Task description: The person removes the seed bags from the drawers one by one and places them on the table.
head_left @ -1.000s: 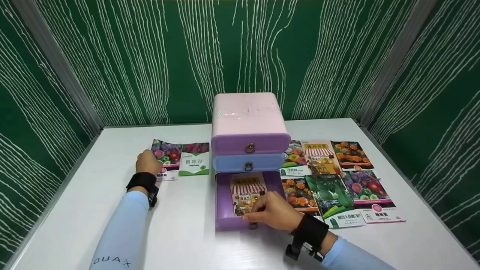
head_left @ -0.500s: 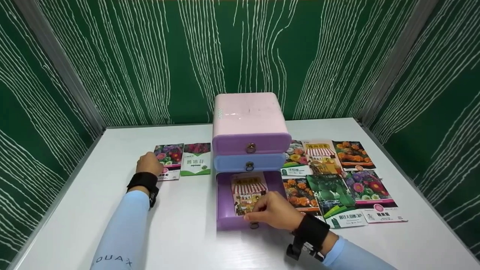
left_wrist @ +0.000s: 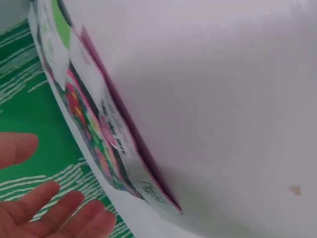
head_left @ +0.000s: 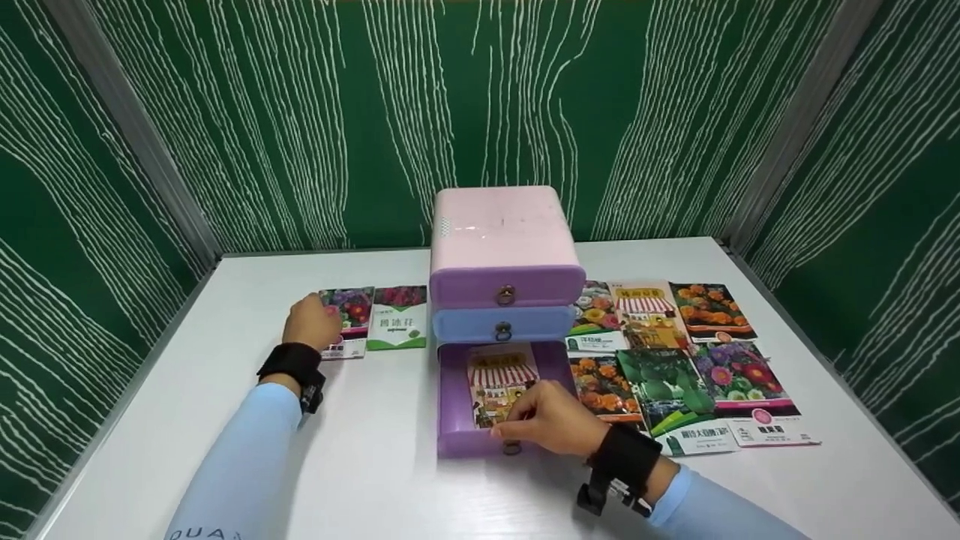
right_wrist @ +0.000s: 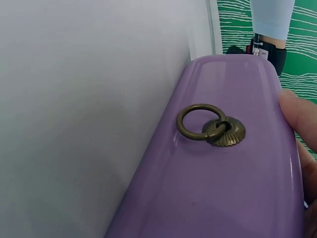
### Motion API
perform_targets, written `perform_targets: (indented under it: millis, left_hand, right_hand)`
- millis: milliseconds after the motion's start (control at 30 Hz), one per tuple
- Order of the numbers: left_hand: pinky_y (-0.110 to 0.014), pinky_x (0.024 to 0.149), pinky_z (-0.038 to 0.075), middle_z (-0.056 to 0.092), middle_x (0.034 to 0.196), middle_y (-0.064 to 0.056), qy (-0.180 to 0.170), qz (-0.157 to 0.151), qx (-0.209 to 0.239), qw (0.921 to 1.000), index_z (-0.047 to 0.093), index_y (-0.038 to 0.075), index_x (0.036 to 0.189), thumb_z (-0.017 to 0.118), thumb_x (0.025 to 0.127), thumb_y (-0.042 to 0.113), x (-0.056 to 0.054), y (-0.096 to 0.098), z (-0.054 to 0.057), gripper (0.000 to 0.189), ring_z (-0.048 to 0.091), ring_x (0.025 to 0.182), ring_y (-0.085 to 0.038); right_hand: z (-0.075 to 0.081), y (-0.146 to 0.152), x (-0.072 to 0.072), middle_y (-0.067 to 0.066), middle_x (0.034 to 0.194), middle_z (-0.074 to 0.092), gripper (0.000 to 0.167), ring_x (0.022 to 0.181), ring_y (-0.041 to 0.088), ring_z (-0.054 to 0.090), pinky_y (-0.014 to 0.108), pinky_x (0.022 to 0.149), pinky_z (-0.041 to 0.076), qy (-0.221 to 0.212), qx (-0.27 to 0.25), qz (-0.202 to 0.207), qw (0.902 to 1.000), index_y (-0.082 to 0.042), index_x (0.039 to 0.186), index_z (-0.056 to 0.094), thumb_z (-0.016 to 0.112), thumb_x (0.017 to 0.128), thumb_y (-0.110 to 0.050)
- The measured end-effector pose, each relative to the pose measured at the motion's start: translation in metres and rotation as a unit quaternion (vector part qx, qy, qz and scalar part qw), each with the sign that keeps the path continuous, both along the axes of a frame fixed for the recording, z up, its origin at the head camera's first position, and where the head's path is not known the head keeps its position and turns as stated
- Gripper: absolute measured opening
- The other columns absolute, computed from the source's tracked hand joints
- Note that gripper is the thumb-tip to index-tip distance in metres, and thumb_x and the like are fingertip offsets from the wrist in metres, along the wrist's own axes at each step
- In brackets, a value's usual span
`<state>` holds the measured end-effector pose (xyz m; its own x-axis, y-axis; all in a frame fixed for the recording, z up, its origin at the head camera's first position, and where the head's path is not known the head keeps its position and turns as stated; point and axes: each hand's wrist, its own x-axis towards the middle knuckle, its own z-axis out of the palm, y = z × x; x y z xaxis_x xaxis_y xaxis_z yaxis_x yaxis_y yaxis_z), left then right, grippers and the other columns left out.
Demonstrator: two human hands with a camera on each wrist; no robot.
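My right hand [head_left: 555, 420] is at the front of the lowest purple drawer [head_left: 454, 439], which is pulled out. In the right wrist view the thumb [right_wrist: 299, 114] lies on the rim of the drawer front, with the fingers behind it; a brass ring pull [right_wrist: 200, 121] hangs beside. A seed packet [head_left: 499, 375] with a striped awning lies in the drawer, partly hidden by this hand. My left hand [head_left: 311, 326] overlaps the left side of a flower seed packet [head_left: 352, 319] in the head view. In the left wrist view its fingers [left_wrist: 59, 213] are loosely spread, apart from that packet.
The drawer belongs to a pink cabinet [head_left: 499, 225] with a blue drawer [head_left: 461, 322] and another purple drawer above. A white-green packet [head_left: 397, 330] lies left of it. Several seed packets, one with gourds [head_left: 667, 382], lie in two rows at right on the white table [head_left: 375, 465].
The left hand has shifted slightly right and covers more of the flower packet, which now lies flatter beside the white-green one. The right hand stays at the drawer. The view has shifted slightly.
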<state>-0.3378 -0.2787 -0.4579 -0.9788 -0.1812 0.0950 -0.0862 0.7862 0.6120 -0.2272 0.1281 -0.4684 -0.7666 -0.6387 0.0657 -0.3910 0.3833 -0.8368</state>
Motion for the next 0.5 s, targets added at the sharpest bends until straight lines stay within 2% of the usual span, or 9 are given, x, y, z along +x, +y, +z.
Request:
perform_targets:
  millis: [133, 267, 433, 500]
  left_hand:
    - [-0.061, 0.107, 0.053, 0.064, 0.134, -0.039, -0.007, -0.001, 0.012, 0.9999, 0.046, -0.018, 0.151, 0.055, 0.106, 0.017, 0.008, 0.013, 0.007, 0.058, 0.066, 0.123, -0.052]
    - [-0.058, 0.102, 0.056, 0.068, 0.132, -0.035, -0.010, -0.005, 0.028, 0.9996, 0.051, -0.014, 0.149, 0.060, 0.107, 0.022, 0.016, 0.026, 0.011, 0.056, 0.069, 0.120, -0.049]
    - [-0.053, 0.098, 0.056, 0.072, 0.125, -0.028, -0.001, -0.018, 0.061, 0.9980, 0.064, -0.009, 0.136, 0.062, 0.107, 0.022, 0.029, 0.045, 0.017, 0.043, 0.070, 0.114, -0.042]
    - [-0.052, 0.096, 0.057, 0.072, 0.123, -0.027, -0.001, -0.027, 0.082, 0.9962, 0.065, -0.009, 0.134, 0.063, 0.106, 0.020, 0.036, 0.054, 0.020, 0.040, 0.071, 0.110, -0.041]
  right_hand:
    - [0.001, 0.000, -0.001, 0.018, 0.064, 0.066, 0.024, 0.051, 0.000, 0.028, 0.021, 0.054, 0.024, -0.004, 0.001, 0.004, 1.0000, -0.005, 0.081, 0.085, 0.083, 0.098, -0.022]
    - [0.003, 0.000, 0.000, 0.030, 0.072, 0.069, 0.021, 0.051, -0.001, 0.029, 0.021, 0.055, 0.025, -0.012, -0.001, 0.010, 0.9999, -0.004, 0.084, 0.086, 0.083, 0.097, -0.021]
    - [0.006, 0.000, 0.000, 0.022, 0.077, 0.075, 0.014, 0.054, 0.001, 0.033, 0.021, 0.057, 0.028, -0.026, 0.004, 0.013, 0.9996, -0.006, 0.091, 0.087, 0.083, 0.097, -0.018]
    - [0.009, 0.001, -0.002, 0.015, 0.074, 0.073, 0.013, 0.055, 0.001, 0.034, 0.021, 0.057, 0.028, -0.029, 0.004, 0.015, 0.9995, -0.006, 0.094, 0.087, 0.082, 0.098, -0.018]
